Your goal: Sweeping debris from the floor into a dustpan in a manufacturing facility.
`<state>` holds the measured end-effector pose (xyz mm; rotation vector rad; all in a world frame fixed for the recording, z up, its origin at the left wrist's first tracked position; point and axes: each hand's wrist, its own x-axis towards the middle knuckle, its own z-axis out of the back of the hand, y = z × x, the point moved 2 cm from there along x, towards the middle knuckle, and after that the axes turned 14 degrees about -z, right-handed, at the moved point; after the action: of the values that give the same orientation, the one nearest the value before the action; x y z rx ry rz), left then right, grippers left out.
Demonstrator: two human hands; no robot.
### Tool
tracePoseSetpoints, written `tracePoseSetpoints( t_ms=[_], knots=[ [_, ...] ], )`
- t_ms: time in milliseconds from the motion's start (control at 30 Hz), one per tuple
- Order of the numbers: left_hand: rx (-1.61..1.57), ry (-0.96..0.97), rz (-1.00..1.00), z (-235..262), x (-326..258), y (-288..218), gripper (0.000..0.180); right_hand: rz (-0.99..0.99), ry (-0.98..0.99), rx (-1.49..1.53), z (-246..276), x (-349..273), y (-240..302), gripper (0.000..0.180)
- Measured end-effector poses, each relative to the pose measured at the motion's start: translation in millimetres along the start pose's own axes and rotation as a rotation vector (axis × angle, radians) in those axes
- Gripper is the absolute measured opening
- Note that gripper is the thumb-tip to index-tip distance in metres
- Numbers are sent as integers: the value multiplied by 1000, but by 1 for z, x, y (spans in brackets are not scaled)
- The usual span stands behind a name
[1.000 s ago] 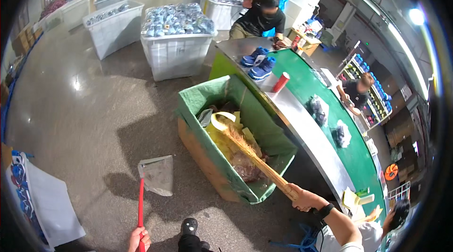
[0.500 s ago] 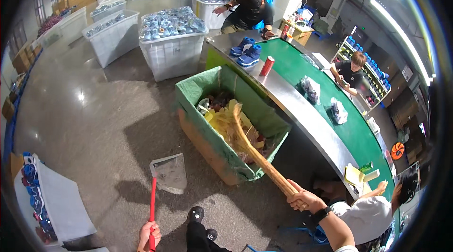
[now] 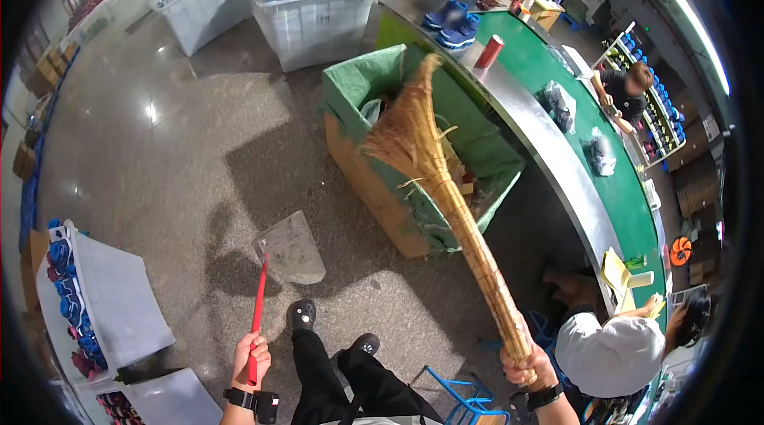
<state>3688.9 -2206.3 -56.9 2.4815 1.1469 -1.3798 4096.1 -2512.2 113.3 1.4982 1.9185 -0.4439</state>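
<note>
My left hand is closed round the red handle of a dustpan, whose grey pan hangs over or rests on the floor ahead of my feet; I cannot tell which. In my right hand is the thick handle end of a straw broom. The broom slants up and left, its fanned bristles in front of a large green bin. Scraps and bits of yellow paper show inside the bin, though the broom hides much of them.
A curved workbench with a green belt runs along the right, bearing blue shoes, a red can and bagged items. A person in white sits close on my right. White tubs stand behind; a blue stool is near my feet.
The broom has swung so its fanned bristles face me, above the bin's near side. My right hand is lower. The bin and bench now appear higher and farther right as the view shifted.
</note>
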Motion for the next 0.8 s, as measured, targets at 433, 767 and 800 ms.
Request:
tracePoseSetpoints(
  t_ms=[433, 767, 800],
  knots=[
    [-191, -95, 62, 72, 78, -79, 12, -362, -88, -410, 5, 360, -88, 82],
    [-16, -316, -37, 108, 88, -145, 15, -280, -159, -652, -87, 683, -45, 72],
    [-63, -372, -46, 112, 93, -146, 23, -212, -260, -991, -75, 699, -33, 71]
  ],
)
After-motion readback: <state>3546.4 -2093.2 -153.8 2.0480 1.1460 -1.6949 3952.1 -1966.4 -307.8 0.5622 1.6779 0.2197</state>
